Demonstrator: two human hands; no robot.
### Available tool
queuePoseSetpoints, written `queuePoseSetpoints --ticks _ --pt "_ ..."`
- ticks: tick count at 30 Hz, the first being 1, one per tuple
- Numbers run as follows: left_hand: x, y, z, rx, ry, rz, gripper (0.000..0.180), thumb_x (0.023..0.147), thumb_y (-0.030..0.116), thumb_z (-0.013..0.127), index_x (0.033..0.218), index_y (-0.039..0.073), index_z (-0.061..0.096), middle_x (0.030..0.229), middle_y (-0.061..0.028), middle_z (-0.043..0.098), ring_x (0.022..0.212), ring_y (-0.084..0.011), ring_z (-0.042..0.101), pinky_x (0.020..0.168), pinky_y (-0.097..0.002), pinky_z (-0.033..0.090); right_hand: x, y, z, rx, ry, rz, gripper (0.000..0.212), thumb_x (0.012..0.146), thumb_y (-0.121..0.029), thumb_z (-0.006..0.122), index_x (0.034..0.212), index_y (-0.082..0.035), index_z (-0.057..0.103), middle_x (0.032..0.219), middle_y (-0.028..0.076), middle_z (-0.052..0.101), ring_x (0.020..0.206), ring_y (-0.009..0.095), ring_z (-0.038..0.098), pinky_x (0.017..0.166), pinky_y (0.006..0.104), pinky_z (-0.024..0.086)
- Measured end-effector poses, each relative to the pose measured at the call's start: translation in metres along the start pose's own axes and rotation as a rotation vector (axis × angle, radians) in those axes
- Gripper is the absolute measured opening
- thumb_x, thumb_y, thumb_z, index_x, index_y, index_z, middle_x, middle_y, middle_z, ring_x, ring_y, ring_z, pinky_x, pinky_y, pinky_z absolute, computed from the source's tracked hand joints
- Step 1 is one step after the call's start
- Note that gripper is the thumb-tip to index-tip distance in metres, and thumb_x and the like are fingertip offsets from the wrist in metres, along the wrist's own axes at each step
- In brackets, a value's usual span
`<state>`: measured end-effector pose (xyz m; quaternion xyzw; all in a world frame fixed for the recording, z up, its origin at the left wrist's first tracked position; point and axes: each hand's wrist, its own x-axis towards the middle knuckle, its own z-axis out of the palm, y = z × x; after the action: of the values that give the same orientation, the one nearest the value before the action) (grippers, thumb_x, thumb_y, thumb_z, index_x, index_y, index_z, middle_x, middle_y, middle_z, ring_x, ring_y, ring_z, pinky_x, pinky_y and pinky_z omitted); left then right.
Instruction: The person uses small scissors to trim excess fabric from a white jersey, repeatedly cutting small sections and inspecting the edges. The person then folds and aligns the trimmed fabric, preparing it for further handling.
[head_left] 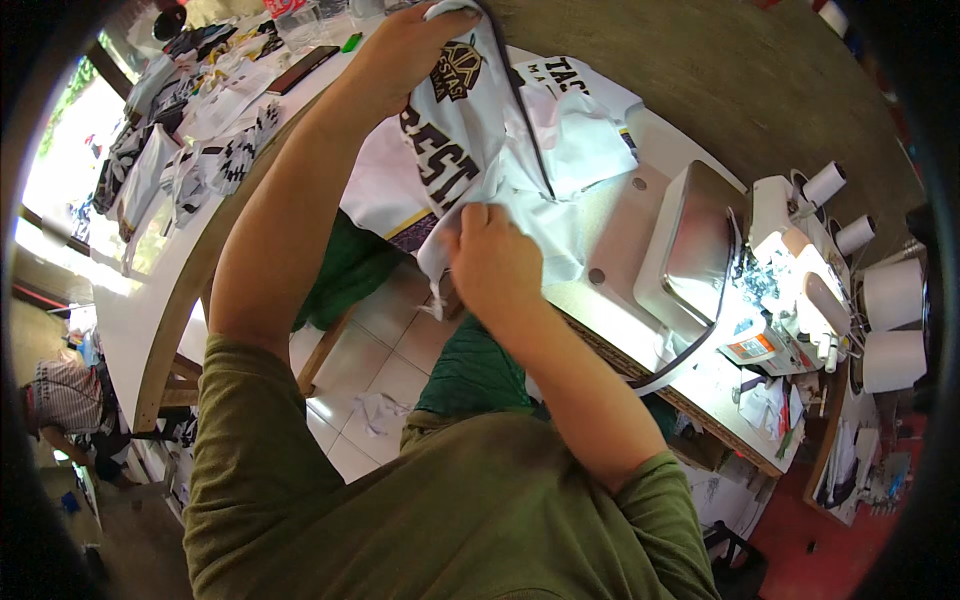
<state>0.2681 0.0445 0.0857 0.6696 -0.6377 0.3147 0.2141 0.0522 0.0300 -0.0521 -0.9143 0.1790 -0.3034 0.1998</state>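
A white jersey (480, 120) with dark lettering and a round emblem hangs stretched between my two hands. My left hand (415, 50) is raised at the top, its fingers closed on the fabric's upper edge. Lower down, my right hand (497, 258) is closed on the bottom part of the cloth, slightly blurred. A dark trim (520, 110) runs along the jersey's right edge. More white printed fabric (590, 130) lies behind it on the table, and a purple-patterned border (412, 232) shows beneath.
At right stands a lit sewing machine (800, 265) with white thread cones (892, 295). A black-and-white strip (690, 352) curves from it past the table edge. Fabric scraps (225, 150) and a dark phone-like slab (303, 70) lie on the left table. Another person (65, 400) is at far left.
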Motion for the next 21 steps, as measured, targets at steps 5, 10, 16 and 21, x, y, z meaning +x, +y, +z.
queuePoseSetpoints --ticks 5,10,16,21 --pt "0.003 -0.013 -0.034 -0.805 0.018 -0.783 0.022 0.095 0.007 0.063 0.115 0.004 0.070 0.100 -0.0184 0.070 0.092 -0.0309 0.071 0.079 -0.0372 0.056 -0.001 0.023 -0.056 1.053 -0.210 0.187 0.022 0.097 -0.016 0.068 0.105 0.003 0.058 0.109 0.020 0.071 0.098 0.024 0.069 0.086 0.0352 0.054" --pt "0.018 -0.010 -0.037 0.061 -0.047 -0.095 0.032 0.094 0.011 0.067 0.126 0.014 0.068 0.118 -0.0160 0.071 0.119 -0.0272 0.066 0.108 -0.0471 0.050 0.023 -0.001 -0.018 0.765 -0.213 0.322 0.048 0.091 -0.032 0.077 0.108 0.008 0.056 0.103 0.025 0.067 0.105 0.029 0.068 0.090 0.0389 0.051" --pt "0.021 -0.021 -0.023 -0.128 -0.027 -0.302 0.041 0.092 0.014 0.060 0.128 0.028 0.072 0.105 -0.0211 0.071 0.102 -0.0367 0.071 0.089 -0.0407 0.059 0.022 0.003 -0.026 0.977 -0.444 0.460 0.030 0.091 -0.019 0.072 0.110 0.004 0.068 0.092 0.007 0.072 0.083 0.014 0.064 0.073 0.0324 0.052" --pt "0.012 -0.044 -0.028 0.265 -0.013 -0.089 0.039 0.093 0.031 0.068 0.132 0.024 0.070 0.106 -0.0196 0.073 0.103 -0.0306 0.072 0.090 -0.0412 0.057 -0.052 0.034 -0.112 1.082 -0.614 0.593 0.021 0.093 -0.008 0.070 0.110 0.003 0.066 0.096 0.012 0.073 0.077 0.014 0.069 0.066 0.0285 0.055"
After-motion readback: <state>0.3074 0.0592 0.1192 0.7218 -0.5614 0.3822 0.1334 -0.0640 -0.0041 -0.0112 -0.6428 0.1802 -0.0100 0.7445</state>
